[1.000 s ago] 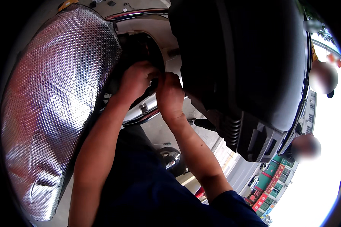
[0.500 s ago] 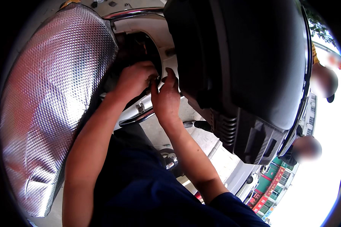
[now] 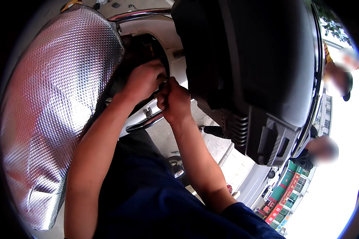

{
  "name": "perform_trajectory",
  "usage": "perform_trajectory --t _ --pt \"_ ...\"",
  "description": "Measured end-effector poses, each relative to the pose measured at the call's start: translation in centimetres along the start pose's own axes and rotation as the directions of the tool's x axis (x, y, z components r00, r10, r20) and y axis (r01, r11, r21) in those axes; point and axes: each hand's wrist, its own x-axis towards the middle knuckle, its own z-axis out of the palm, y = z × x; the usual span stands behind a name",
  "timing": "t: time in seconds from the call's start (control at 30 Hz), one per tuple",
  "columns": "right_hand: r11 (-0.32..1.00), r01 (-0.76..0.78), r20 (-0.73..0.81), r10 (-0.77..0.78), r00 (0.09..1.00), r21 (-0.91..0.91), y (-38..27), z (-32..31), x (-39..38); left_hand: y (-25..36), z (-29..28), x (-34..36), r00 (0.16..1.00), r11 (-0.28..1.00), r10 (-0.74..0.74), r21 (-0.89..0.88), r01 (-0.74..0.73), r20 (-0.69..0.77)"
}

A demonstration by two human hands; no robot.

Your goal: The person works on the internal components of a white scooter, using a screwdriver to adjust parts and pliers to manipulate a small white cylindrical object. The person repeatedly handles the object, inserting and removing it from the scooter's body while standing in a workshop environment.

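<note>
My left hand (image 3: 146, 81) is closed at the edge of a dark opening (image 3: 141, 46) in a white vehicle body (image 3: 172, 38), its fingertips curled in a pinch. My right hand (image 3: 177, 100) is closed too, thumb and forefinger pressed together beside the left fingertips. Whatever lies between the fingers is too small and shaded to make out. The two hands nearly touch. Dark parts inside the opening are mostly hidden by shadow and by my left hand.
A silver quilted cover (image 3: 64, 91) bulges along the left. Close on the right stands a large black ribbed casing (image 3: 263, 67). Chrome rails run above (image 3: 139, 15) and below (image 3: 145, 122) the opening. People (image 3: 303, 159) stand beyond the casing, near a street with buildings.
My right hand has turned, and its fingers, spread before, have closed into a pinch. The left hand has shifted up slightly. The view has moved a little.
</note>
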Motion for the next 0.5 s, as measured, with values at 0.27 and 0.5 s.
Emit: perform_trajectory --t 0.27,0.5 --pt "0.106 0.360 0.158 -0.761 0.629 -0.927 0.9 -0.5 0.6 0.8 -0.3 1.0 0.995 0.980 0.089 0.175 -0.096 0.050" --pt "0.069 0.298 0.127 -0.797 0.590 -0.952 -0.6 0.4 0.2 1.3 -1.2 1.3 0.992 0.982 0.045 0.180 -0.065 0.114"
